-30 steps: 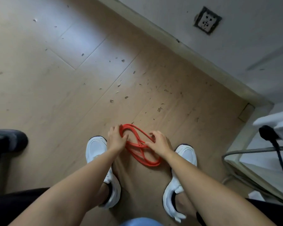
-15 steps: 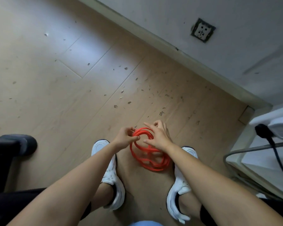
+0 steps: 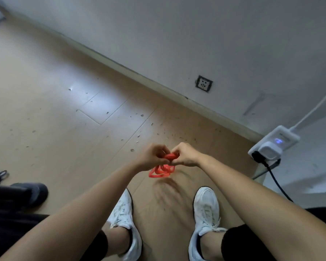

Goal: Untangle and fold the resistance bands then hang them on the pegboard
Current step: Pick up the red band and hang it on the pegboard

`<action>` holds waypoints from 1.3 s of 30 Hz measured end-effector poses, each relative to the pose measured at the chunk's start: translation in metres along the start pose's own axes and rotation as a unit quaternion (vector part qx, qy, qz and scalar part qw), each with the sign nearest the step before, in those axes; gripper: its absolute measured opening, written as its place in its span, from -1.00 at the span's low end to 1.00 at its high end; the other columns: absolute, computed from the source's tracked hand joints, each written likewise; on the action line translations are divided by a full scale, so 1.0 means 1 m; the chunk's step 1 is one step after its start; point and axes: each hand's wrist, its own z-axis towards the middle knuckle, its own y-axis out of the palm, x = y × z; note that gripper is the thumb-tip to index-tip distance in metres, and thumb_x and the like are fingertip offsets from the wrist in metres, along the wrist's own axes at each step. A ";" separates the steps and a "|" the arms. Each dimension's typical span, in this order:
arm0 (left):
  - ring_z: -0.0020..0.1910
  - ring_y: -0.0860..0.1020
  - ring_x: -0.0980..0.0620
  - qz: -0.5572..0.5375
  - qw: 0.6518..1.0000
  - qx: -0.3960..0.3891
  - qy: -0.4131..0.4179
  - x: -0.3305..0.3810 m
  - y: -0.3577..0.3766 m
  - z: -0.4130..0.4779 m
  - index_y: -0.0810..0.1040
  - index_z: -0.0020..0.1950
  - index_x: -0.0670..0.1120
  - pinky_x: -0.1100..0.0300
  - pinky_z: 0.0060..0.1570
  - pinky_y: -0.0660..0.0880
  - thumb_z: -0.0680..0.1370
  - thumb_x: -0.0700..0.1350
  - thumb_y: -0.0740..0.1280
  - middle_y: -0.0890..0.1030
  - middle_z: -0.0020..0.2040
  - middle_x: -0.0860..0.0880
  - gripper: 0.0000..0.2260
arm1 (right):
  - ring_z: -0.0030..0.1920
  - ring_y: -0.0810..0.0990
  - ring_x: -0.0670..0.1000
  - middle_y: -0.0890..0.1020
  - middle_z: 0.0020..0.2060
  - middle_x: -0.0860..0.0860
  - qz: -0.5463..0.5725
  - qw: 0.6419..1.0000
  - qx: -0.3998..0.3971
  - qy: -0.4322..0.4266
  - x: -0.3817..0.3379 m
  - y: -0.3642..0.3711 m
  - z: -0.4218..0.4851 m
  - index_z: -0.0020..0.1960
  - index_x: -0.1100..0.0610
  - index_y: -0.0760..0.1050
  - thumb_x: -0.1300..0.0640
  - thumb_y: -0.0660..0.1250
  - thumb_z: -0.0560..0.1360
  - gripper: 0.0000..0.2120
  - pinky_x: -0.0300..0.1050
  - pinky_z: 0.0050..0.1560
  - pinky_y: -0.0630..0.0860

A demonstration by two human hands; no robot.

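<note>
Speckled wooden floor, wall socket above the skirting, a white power strip glowing blue at right.

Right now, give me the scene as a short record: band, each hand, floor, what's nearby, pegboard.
band: red band, bunched in loops, held above the floor, blurred
left hand: left hand pinching the band's top
right hand: right hand pinching the band's top, close beside the left
floor: wood floor, scattered with small dark bits
feet: white shoes below the hands
nearby: power strip with black plug at right; wall socket
pegboard: not in view
</note>
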 end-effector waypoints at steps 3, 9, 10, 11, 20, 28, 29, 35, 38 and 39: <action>-0.29 0.65 0.20 0.061 0.997 0.022 0.051 0.031 -0.025 -0.008 0.68 -0.01 -0.03 0.33 -0.28 0.51 0.45 -0.14 0.56 0.68 -0.23 0.11 -0.84 | -0.38 0.42 -0.11 0.52 -0.43 -0.02 -0.019 0.998 0.048 -0.020 -0.023 -0.027 -0.016 -0.20 0.13 0.71 0.13 0.55 0.37 -0.93 -0.13 -0.28 0.38; -0.24 0.60 -0.06 0.160 0.977 0.076 0.121 0.084 -0.088 -0.017 0.64 -0.07 -0.04 -0.13 -0.15 0.59 0.52 -0.01 0.48 0.64 -0.24 -0.03 -0.88 | -0.37 0.50 -0.13 0.58 -0.43 -0.10 -0.044 0.989 0.111 -0.092 -0.085 -0.100 -0.051 -0.23 -0.04 0.65 0.11 0.53 0.46 -0.87 -0.11 -0.26 0.45; -0.24 0.60 -0.09 0.147 0.977 0.079 0.131 0.097 -0.099 -0.019 0.62 -0.08 -0.03 -0.16 -0.15 0.59 0.53 -0.03 0.47 0.63 -0.24 -0.05 -0.90 | -0.40 0.48 -0.16 0.56 -0.44 -0.11 -0.040 0.987 0.117 -0.102 -0.094 -0.112 -0.058 -0.24 -0.05 0.63 0.12 0.53 0.48 -0.84 -0.17 -0.30 0.42; -0.25 0.59 -0.10 0.134 0.978 0.078 0.141 0.110 -0.108 -0.022 0.61 -0.09 -0.01 -0.17 -0.15 0.59 0.54 -0.05 0.47 0.62 -0.24 -0.07 -0.92 | -0.42 0.46 -0.17 0.54 -0.45 -0.12 -0.035 0.985 0.126 -0.111 -0.103 -0.125 -0.066 -0.25 -0.06 0.61 0.13 0.52 0.49 -0.81 -0.20 -0.30 0.39; -0.32 0.55 0.08 0.077 0.981 0.018 0.178 0.207 -0.173 -0.053 0.63 -0.01 -0.07 0.17 -0.22 0.56 0.60 -0.02 0.39 0.58 -0.25 -0.08 -0.87 | -0.25 0.57 -0.04 0.64 -0.26 0.06 0.017 0.971 0.169 -0.168 -0.163 -0.219 -0.154 0.02 0.19 0.69 0.26 0.47 0.52 -0.91 -0.11 -0.16 0.51; -0.19 0.66 0.04 0.057 0.967 0.070 0.236 0.278 -0.221 -0.068 0.60 0.03 -0.07 0.10 -0.02 0.64 0.59 -0.13 0.41 0.61 -0.15 -0.07 -0.95 | -0.21 0.57 -0.05 0.63 -0.21 0.04 -0.025 0.961 0.209 -0.180 -0.211 -0.282 -0.213 0.06 0.13 0.68 0.22 0.44 0.55 -0.90 -0.17 -0.13 0.55; -0.21 0.65 0.05 0.066 0.963 0.079 0.248 0.290 -0.229 -0.070 0.61 0.03 -0.07 0.11 -0.04 0.64 0.58 -0.14 0.41 0.61 -0.17 -0.07 -0.95 | -0.20 0.58 -0.04 0.63 -0.21 0.04 -0.029 0.959 0.217 -0.182 -0.217 -0.292 -0.220 0.06 0.14 0.67 0.22 0.43 0.55 -0.90 -0.17 -0.12 0.55; -0.16 0.68 0.01 0.087 0.937 0.151 0.304 0.367 -0.279 -0.077 0.64 0.10 -0.11 0.13 -0.04 0.66 0.61 -0.13 0.37 0.71 -0.14 -0.05 -0.88 | -0.09 0.71 0.03 0.72 -0.12 0.08 -0.030 0.924 0.311 -0.221 -0.264 -0.352 -0.254 0.05 0.14 0.66 0.15 0.45 0.55 -0.89 -0.05 0.06 0.67; -0.12 0.69 -0.05 0.015 0.926 0.190 0.327 0.401 -0.300 -0.078 0.65 0.06 -0.12 0.07 0.04 0.66 0.62 -0.15 0.35 0.69 -0.16 -0.07 -0.90 | -0.17 0.67 -0.03 0.67 -0.15 0.06 -0.028 0.911 0.337 -0.236 -0.290 -0.379 -0.272 0.09 0.11 0.63 0.12 0.41 0.59 -0.88 -0.10 -0.05 0.64; -0.13 0.69 -0.05 -0.015 0.921 0.205 0.331 0.412 -0.306 -0.078 0.65 0.05 -0.12 0.06 0.05 0.66 0.62 -0.15 0.35 0.68 -0.17 -0.07 -0.90 | -0.18 0.66 -0.06 0.66 -0.17 0.02 -0.025 0.911 0.336 -0.240 -0.299 -0.387 -0.279 0.12 0.10 0.62 0.12 0.40 0.59 -0.87 -0.15 -0.08 0.61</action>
